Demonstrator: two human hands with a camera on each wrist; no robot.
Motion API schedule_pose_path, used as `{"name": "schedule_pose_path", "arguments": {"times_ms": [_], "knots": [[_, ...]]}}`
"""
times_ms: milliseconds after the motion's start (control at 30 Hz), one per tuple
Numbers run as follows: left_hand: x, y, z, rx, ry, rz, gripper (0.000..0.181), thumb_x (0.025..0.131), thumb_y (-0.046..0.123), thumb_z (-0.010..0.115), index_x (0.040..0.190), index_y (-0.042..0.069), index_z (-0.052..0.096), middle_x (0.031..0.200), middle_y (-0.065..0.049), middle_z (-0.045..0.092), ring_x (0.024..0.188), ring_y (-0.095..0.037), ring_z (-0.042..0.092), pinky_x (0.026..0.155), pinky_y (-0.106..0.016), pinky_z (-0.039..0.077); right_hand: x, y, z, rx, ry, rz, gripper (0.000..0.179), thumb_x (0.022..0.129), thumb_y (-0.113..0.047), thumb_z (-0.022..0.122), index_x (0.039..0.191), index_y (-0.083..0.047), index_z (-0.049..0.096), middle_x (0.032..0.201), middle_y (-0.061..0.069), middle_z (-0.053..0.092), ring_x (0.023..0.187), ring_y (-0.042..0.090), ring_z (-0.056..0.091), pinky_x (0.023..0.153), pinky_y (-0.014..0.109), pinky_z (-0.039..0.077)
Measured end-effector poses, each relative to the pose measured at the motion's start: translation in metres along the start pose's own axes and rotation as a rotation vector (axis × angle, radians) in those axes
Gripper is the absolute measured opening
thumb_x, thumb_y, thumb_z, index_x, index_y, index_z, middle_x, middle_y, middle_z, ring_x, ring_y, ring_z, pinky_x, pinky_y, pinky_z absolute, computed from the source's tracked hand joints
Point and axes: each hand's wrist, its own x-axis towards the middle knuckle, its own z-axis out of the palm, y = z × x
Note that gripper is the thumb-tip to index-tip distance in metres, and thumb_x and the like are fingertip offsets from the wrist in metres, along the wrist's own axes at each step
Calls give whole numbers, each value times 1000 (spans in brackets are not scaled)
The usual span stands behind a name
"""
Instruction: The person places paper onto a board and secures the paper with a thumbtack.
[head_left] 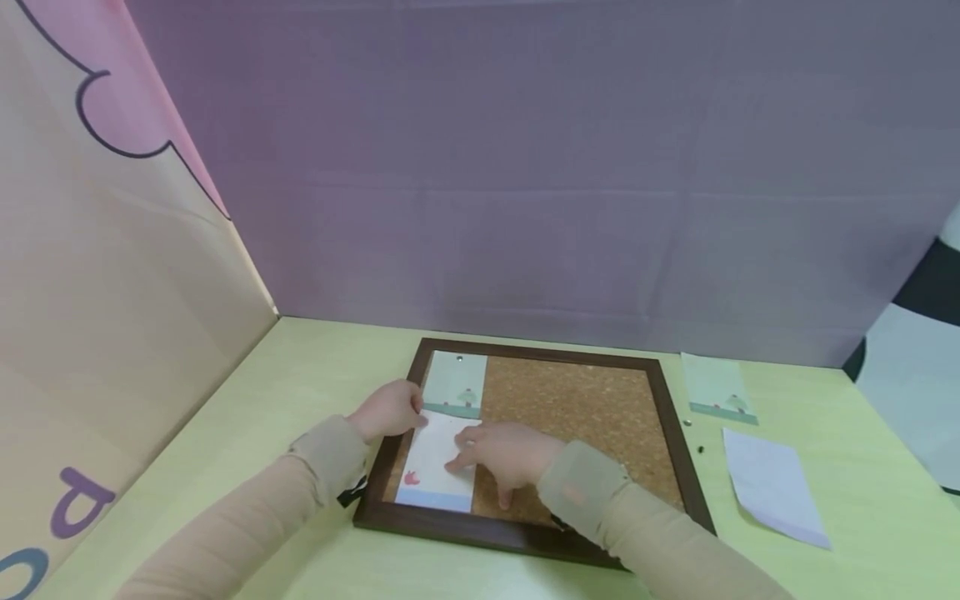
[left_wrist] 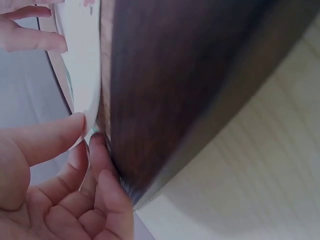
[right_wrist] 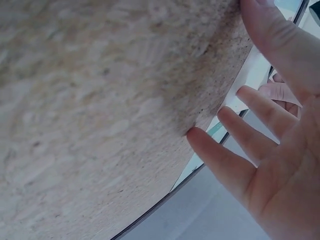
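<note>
A framed cork board (head_left: 577, 408) lies on the table. On its left part, a white paper sheet (head_left: 435, 458) with a small red picture and a blue lower band lies below a pale green sheet (head_left: 450, 379), which has a pin (head_left: 460, 358) at its top. My left hand (head_left: 388, 408) pinches the white sheet's upper left corner between thumb and fingers; in the left wrist view that sheet (left_wrist: 82, 65) curves up at the corner. Spread and mostly straight, the fingers of my right hand (head_left: 517, 452) rest on the white sheet's right side and the cork beside it.
Right of the board lie another pale green sheet (head_left: 718, 387) and a blank white sheet (head_left: 772, 483) with a curled edge. Two small pins, one silver (head_left: 687, 422) and one dark (head_left: 701, 449), sit beside the dark frame (head_left: 678, 450). A grey-purple cloth (head_left: 525, 167) hangs behind the table.
</note>
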Motion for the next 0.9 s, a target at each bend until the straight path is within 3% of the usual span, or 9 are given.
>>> {"name": "schedule_pose_path", "arguments": {"times_ms": [700, 900], "knots": [[4, -1, -2, 21, -39, -22, 18, 79, 5, 73, 70, 5, 57, 69, -4, 55, 62, -16, 49, 56, -25, 45, -3, -4, -4, 4, 12, -28, 79, 60, -12, 86, 131, -30, 56, 146, 0, 44, 131, 19, 44, 104, 32, 42], [9, -4, -2, 65, -38, -5, 15, 77, 6, 74, 74, 4, 60, 74, -4, 58, 66, -17, 52, 64, -30, 49, -2, -3, -4, 8, 16, -39, 79, 60, -11, 85, 131, -30, 56, 146, 0, 43, 131, 19, 44, 105, 32, 41]]}}
